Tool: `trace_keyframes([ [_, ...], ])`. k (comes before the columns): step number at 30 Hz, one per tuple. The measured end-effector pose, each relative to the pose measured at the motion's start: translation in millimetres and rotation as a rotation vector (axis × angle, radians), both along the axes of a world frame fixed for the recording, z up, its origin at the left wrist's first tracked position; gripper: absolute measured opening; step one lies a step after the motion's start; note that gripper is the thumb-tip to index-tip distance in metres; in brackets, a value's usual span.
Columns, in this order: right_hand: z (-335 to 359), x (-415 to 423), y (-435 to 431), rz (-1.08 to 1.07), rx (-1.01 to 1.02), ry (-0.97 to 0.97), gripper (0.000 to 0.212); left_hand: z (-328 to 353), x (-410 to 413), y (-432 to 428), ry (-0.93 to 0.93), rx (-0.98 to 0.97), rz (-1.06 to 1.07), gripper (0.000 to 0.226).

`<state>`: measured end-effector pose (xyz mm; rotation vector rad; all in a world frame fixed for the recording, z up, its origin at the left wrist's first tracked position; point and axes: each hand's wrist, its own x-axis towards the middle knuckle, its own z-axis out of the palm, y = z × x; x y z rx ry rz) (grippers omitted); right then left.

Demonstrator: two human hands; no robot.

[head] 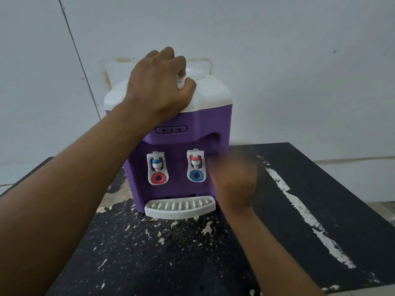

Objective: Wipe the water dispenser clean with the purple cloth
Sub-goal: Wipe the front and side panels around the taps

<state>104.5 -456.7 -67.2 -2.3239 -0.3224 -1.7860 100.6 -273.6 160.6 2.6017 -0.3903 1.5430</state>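
The left hand (158, 88) sits on the white top (213, 97) of the dispenser (181, 142). Its fingers are curled and the thumb is drawn in, seemingly pinching a raised edge there. The right hand (233, 184) is at the dispenser's 4 o'clock, just beside the front face, and is blurred. Its fingers look loosely bent, but I cannot tell whether they hold anything. No cloth shows anywhere, in either hand or on the table (160, 263).

The dispenser stands upright toward the table's 12 o'clock side, near the wall (277, 60). Its drip tray (180, 207) juts out at 6 o'clock.

As I judge it, these things could go wrong:

- **Tap:** the blurred hand is right beside the right tap (195, 161). A sweep toward 9 o'clock could catch the lever and let out any water inside.
- **Tray:** it looks only slotted in. A knock on its 3 o'clock end could unseat it.
- **Sliding:** with no bottle on top the dispenser is probably light. If the left hand's hold slackens, a sideways rub from 3 o'clock could turn or slide it.
- **Paint flakes:** the table is shedding flakes around the base. A damp cloth dragged low would pick them up and smear them on the purple body.
- **No cloth:** a bare hand would wipe nothing clean.
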Motion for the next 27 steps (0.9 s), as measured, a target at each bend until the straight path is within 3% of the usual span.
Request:
trace_keyframes([
  [5,-38.2,-12.7,-3.3,0.031,-0.119,0.203,0.015,0.8,0.4,0.0,0.001,0.0,0.005,0.034],
  [9,15.7,0.1,-1.9,0.005,-0.021,-0.015,0.005,0.5,0.1,-0.1,0.008,-0.003,0.009,0.035],
  [13,57.0,14.9,2.5,0.012,0.086,-0.219,0.022,0.6,0.7,-0.7,0.017,-0.007,0.0,0.038],
  [17,28.7,13.2,10.5,-0.011,0.136,-0.136,0.028,-0.2,3.0,1.6,0.014,-0.016,-0.002,0.038],
  [20,0.3,6.9,11.7,0.019,0.131,0.003,0.011,0.5,3.4,1.8,0.021,-0.014,-0.007,0.037],
  [22,-11.5,-0.9,10.5,0.07,0.191,0.053,0.01,0.8,3.4,1.6,0.02,-0.014,-0.006,0.036],
  [27,25.8,1.6,19.2,0.054,0.396,-0.096,0.013,-0.4,2.8,1.4,0.014,-0.013,0.0,0.036],
])
